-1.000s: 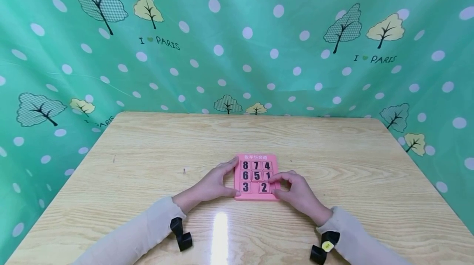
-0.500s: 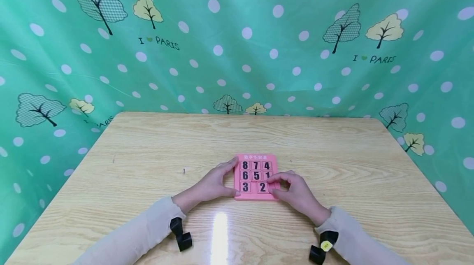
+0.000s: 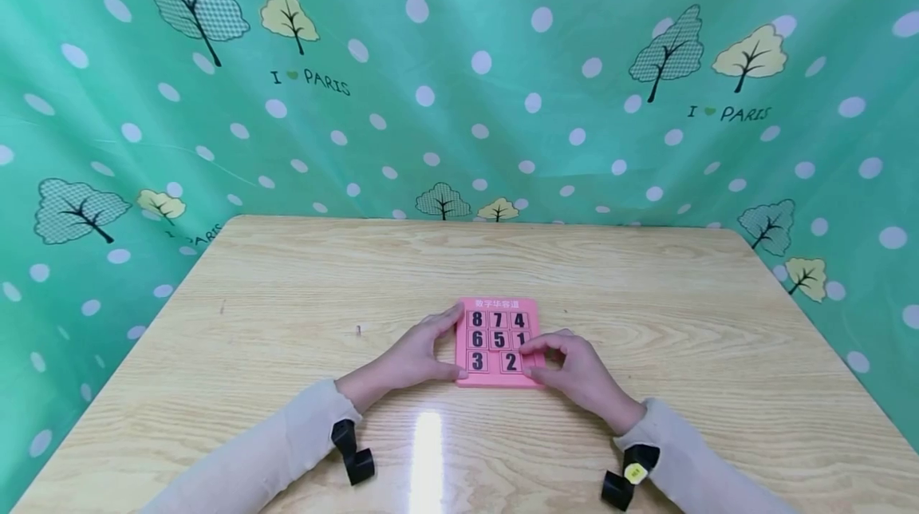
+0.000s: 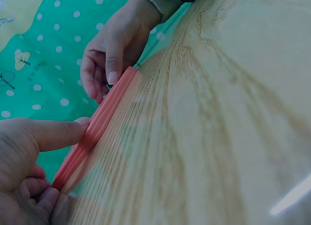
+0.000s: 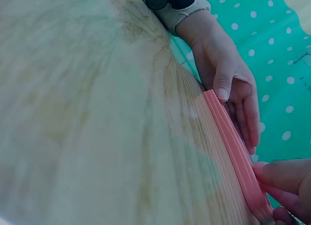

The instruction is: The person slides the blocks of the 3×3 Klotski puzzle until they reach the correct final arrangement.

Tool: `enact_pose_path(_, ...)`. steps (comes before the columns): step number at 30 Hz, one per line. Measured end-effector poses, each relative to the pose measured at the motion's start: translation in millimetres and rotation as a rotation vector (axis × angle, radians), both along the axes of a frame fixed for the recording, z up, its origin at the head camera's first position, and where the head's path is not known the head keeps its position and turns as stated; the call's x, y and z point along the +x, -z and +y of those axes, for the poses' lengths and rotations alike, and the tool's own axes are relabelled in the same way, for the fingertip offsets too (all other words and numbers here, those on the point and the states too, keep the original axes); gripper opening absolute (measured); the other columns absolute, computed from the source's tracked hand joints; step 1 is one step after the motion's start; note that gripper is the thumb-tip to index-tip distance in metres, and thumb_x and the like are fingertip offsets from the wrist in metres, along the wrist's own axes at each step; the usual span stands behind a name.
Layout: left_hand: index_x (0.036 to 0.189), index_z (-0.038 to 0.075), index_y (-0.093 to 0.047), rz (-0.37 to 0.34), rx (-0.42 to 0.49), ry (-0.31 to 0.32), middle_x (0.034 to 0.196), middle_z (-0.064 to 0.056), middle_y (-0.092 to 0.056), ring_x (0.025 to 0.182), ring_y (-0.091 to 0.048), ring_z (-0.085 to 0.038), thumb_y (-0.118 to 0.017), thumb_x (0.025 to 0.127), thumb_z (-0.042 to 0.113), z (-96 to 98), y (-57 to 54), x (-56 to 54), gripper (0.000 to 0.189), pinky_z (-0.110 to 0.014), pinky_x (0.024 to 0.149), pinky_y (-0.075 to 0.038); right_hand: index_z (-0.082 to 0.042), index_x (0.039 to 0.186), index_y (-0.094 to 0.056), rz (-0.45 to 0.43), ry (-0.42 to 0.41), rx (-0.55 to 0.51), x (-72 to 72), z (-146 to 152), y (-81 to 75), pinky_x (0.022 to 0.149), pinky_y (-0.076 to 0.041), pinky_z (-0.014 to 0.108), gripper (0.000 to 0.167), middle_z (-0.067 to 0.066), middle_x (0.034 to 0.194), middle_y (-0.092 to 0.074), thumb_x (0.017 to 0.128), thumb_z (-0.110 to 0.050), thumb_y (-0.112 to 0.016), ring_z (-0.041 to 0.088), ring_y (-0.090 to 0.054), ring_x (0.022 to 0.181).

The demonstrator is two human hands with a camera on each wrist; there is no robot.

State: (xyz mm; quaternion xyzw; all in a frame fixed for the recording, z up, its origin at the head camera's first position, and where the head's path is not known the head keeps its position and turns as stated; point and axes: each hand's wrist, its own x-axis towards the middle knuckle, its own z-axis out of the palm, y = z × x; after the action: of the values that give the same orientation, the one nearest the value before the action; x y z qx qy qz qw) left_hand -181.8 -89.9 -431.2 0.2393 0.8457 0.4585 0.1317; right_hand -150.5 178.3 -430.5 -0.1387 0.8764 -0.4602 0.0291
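Observation:
A pink number slide puzzle (image 3: pixel 497 381) lies flat on the table, its black-numbered tiles facing up. The rows read 8 7 4, then 6 5 1, then 3 and 2 with a gap between them. My left hand (image 3: pixel 404 354) holds the puzzle's left side, fingertips near the upper corner and thumb at the lower one. With bent thumb and index finger, my right hand (image 3: pixel 578 373) pinches the number 2 tile (image 3: pixel 510 362) at its right end. Those fingertips partly cover the 1 tile (image 3: pixel 521 340). In the left wrist view the puzzle (image 4: pixel 102 118) shows edge-on.
The wood-grain table (image 3: pixel 323 274) spreads around the puzzle. Behind it hangs a green dotted cloth (image 3: pixel 459 99) with printed trees. A tiny dark speck (image 3: pixel 359 330) lies left of the puzzle. Black wrist cameras (image 3: pixel 359 466) sit on both sleeves.
The 2 tile has slid slightly left toward the gap, with my right fingertips following. My left hand and the puzzle's frame stay in place.

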Motion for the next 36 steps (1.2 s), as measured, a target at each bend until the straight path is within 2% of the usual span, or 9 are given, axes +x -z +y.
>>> enact_pose_path(10,0.148,0.005,-0.026,0.012,0.001,-0.008,0.155,-0.007,-0.024,0.14,-0.023,-0.028,-0.082,0.069,0.018,-0.6,1.7,-0.8,0.097,-0.046,0.115,-0.019,-0.018,0.097,-0.074,0.002,0.025,0.028,-1.1,-2.4,-1.0,0.074,-0.046,0.023,0.024,-0.002,0.097,-0.064,0.074,-0.012,-0.079,0.014,-0.052,0.088)
enact_pose_path(15,0.148,0.006,-0.026,0.002,-0.008,-0.007,0.155,-0.004,-0.023,0.141,-0.022,-0.025,-0.082,0.07,0.018,-0.3,0.8,-0.2,0.097,-0.043,0.115,-0.018,-0.018,0.095,-0.074,-0.004,0.038,0.037,-0.6,-4.8,-0.5,0.078,-0.048,0.024,0.025,-0.003,0.097,-0.065,0.072,-0.011,-0.08,0.014,-0.055,0.092)
enact_pose_path(23,0.148,0.006,-0.025,0.003,-0.004,-0.005,0.155,-0.004,-0.022,0.141,-0.022,-0.025,-0.081,0.07,0.016,-0.6,2.0,-1.0,0.097,-0.044,0.115,-0.018,-0.016,0.094,-0.074,0.01,0.022,0.027,-1.2,-8.7,-2.4,0.074,-0.047,0.022,0.023,-0.003,0.093,-0.066,0.072,-0.01,-0.08,0.014,-0.055,0.088)
enact_pose_path(36,0.148,0.006,-0.026,-0.002,-0.007,-0.01,0.155,-0.004,-0.022,0.141,-0.021,-0.025,-0.081,0.071,0.017,0.5,1.5,-1.3,0.096,-0.043,0.115,-0.019,-0.016,0.094,-0.074,0.016,-0.002,0.011,-1.5,-14.8,-0.9,0.082,-0.048,0.025,0.022,-0.003,0.096,-0.066,0.074,-0.007,-0.077,0.016,-0.057,0.096)
